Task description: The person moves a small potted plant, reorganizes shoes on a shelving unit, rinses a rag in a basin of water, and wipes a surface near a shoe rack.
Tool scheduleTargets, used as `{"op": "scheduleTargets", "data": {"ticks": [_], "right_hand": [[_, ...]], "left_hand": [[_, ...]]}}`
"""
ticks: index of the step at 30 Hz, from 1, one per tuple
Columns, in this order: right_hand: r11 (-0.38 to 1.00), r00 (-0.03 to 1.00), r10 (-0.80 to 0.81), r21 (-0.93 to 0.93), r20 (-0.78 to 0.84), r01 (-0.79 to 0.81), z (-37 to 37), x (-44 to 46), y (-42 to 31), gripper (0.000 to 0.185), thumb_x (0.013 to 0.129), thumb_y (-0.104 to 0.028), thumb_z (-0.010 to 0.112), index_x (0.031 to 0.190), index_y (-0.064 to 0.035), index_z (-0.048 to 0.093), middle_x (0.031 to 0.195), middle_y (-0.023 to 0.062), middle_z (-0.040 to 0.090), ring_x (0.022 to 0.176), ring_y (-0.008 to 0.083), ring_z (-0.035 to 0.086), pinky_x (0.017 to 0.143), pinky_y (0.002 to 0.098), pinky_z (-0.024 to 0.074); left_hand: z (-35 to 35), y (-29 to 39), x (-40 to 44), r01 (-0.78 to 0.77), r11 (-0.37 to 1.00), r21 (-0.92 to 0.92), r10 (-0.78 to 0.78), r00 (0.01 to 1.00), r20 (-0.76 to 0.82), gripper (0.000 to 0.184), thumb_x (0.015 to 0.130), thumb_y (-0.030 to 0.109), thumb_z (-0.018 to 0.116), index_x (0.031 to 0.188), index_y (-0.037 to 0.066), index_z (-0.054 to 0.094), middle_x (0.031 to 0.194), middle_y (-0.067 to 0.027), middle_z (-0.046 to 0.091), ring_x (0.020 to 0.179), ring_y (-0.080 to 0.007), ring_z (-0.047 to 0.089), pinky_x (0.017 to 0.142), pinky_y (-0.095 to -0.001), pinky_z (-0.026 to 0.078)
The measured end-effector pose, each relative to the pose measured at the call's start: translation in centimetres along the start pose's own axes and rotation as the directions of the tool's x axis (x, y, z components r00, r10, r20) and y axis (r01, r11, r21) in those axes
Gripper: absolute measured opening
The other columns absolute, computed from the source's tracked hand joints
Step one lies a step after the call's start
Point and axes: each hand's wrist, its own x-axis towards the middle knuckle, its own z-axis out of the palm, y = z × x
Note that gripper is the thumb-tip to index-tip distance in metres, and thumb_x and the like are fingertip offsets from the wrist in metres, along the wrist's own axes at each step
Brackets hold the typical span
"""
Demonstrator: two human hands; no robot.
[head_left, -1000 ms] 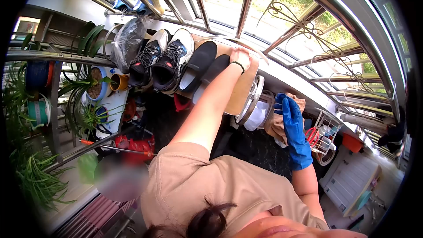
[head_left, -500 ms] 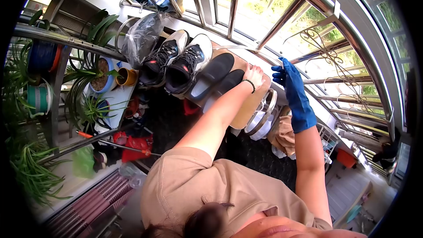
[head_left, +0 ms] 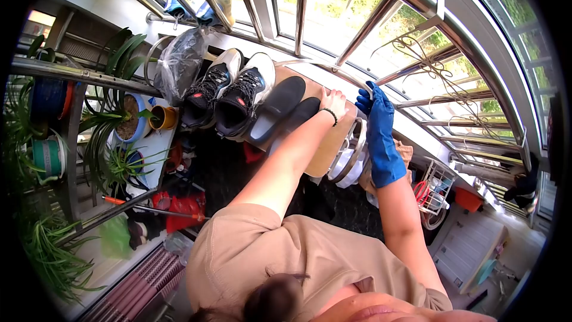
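Note:
My left hand [head_left: 335, 104], bare with a dark bracelet at the wrist, lies palm down on the tan board [head_left: 325, 155], fingers apart, beside a dark slipper [head_left: 304, 113]. A second dark slipper [head_left: 283, 98] and a pair of black and white sneakers [head_left: 244, 89] line up to its left. My right hand [head_left: 377, 107] wears a long blue rubber glove. Its fingers are bent together near the window ledge, close to the end of a thin pale hoop [head_left: 333, 67]. A small pale spot shows between them; what it is I cannot make out.
Metal window bars [head_left: 369, 30] run along the far side. A clear plastic bag [head_left: 180, 62] sits left of the sneakers. Potted plants [head_left: 132, 116] stand on the left. Round metal-rimmed items [head_left: 351, 158] and a white wire basket [head_left: 436, 185] are on the right.
My gloved right hand has moved up and left from beside the brown cloth to the window ledge. My left hand has slid slightly toward me on the board. The camera view has shifted a little.

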Motion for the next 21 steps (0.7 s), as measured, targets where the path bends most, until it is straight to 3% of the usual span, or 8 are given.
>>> {"op": "scheduleTargets", "data": {"ticks": [5, 6, 9, 10, 11, 12, 13, 21], "right_hand": [[0.996, 0.997, 0.069, -0.059, 0.028, -0.067, -1.1, 0.9, -1.1, 0.03, 0.097, -0.021, 0.049, 0.118, -0.0025, 0.06, 0.088, 0.008, 0.064, 0.071, 0.0148, 0.063, 0.063, 0.0265, 0.0521], [0.999, 0.996, 0.033, -0.042, 0.084, -0.03, -1.6, 1.1, -0.7, 0.032, 0.099, -0.026, 0.049, 0.12, -0.0056, 0.062, 0.1, 0.012, 0.068, 0.081, 0.0176, 0.066, 0.075, 0.0308, 0.0544], [0.988, 0.997, -0.017, -0.149, 0.073, 0.028, -2.1, 0.5, 0.1, 0.034, 0.099, -0.027, 0.05, 0.122, -0.0048, 0.061, 0.102, 0.0124, 0.068, 0.083, 0.018, 0.066, 0.077, 0.0318, 0.0542], [0.997, 0.995, -0.029, -0.072, 0.095, 0.036, -2.5, 0.3, 0.9, 0.035, 0.099, -0.027, 0.05, 0.123, -0.0042, 0.06, 0.104, 0.0125, 0.067, 0.084, 0.018, 0.065, 0.078, 0.0318, 0.0539], [0.999, 0.992, -0.047, 0.009, 0.114, 0.046, -2.8, 0.3, 1.8, 0.035, 0.098, -0.026, 0.051, 0.124, -0.0036, 0.059, 0.105, 0.0127, 0.067, 0.086, 0.018, 0.065, 0.08, 0.0318, 0.0536], [0.997, 0.989, -0.065, -0.021, 0.13, 0.069, -2.6, -0.2, 1.3, 0.036, 0.099, -0.026, 0.051, 0.125, -0.0034, 0.059, 0.106, 0.0126, 0.067, 0.087, 0.018, 0.065, 0.081, 0.0315, 0.0535], [0.995, 0.987, -0.078, -0.054, 0.142, 0.086, -2.6, -0.9, 0.9, 0.036, 0.099, -0.026, 0.05, 0.126, -0.0033, 0.058, 0.107, 0.0124, 0.067, 0.088, 0.018, 0.065, 0.081, 0.0313, 0.0533], [0.903, 0.918, -0.219, -0.287, 0.331, 0.319, 4.2, -7.7, -3.3, 0.03, 0.091, -0.008, 0.061, 0.12, 0.001, 0.06, 0.106, 0.0109, 0.066, 0.092, 0.0169, 0.063, 0.083, 0.0292, 0.0508]], "left_hand": [[-0.1, -0.5, -0.6, -0.041, 0.999, -0.034, 0.039, 0.998, -0.05, 0.048, 0.088, 0.041, 0.058, 0.123, 0.008, 0.054, 0.131, -0.0079, 0.049, 0.13, -0.0228, 0.037, 0.111, -0.059, 0.017], [-0.3, -0.4, -1.0, -0.041, 0.999, -0.034, 0.039, 0.998, -0.051, 0.048, 0.088, 0.041, 0.058, 0.123, 0.008, 0.054, 0.131, -0.0079, 0.049, 0.13, -0.0228, 0.037, 0.111, -0.059, 0.017], [-0.6, -0.8, -2.4, -0.14, 0.98, -0.143, 0.068, 0.906, -0.418, 0.04, 0.09, 0.032, 0.058, 0.121, 0.006, 0.055, 0.12, -0.0106, 0.056, 0.119, -0.0224, 0.049, 0.104, -0.0524, 0.035], [-0.9, -1.5, -2.5, -0.134, 0.619, -0.774, -0.236, 0.908, -0.346, 0.035, 0.092, 0.027, 0.056, 0.12, 0.006, 0.055, 0.112, -0.0107, 0.058, 0.108, -0.0218, 0.055, 0.095, -0.0465, 0.043], [-1.2, -2.3, -2.5, -0.138, -0.071, -0.988, -0.41, 0.907, -0.097, 0.031, 0.093, 0.023, 0.054, 0.119, 0.006, 0.055, 0.104, -0.0107, 0.06, 0.097, -0.0212, 0.061, 0.085, -0.0406, 0.051], [-4.0, -3.9, -4.5, -0.128, -0.514, -0.848, -0.416, 0.902, 0.115, 0.026, 0.094, 0.02, 0.05, 0.115, 0.005, 0.055, 0.092, -0.0087, 0.061, 0.077, -0.0189, 0.063, 0.069, -0.0311, 0.054], [-4.8, -6.2, -5.0, -0.141, -0.725, -0.675, -0.398, 0.885, 0.243, 0.024, 0.094, 0.021, 0.051, 0.112, 0.005, 0.053, 0.096, -0.0101, 0.06, 0.083, -0.0215, 0.061, 0.074, -0.0331, 0.053], [-7.7, -12.4, -2.5, -0.213, -0.846, -0.489, -0.374, 0.89, 0.26, 0.024, 0.095, 0.022, 0.051, 0.114, 0.008, 0.049, 0.097, -0.0121, 0.059, 0.085, -0.023, 0.059, 0.076, -0.0347, 0.05]]}}
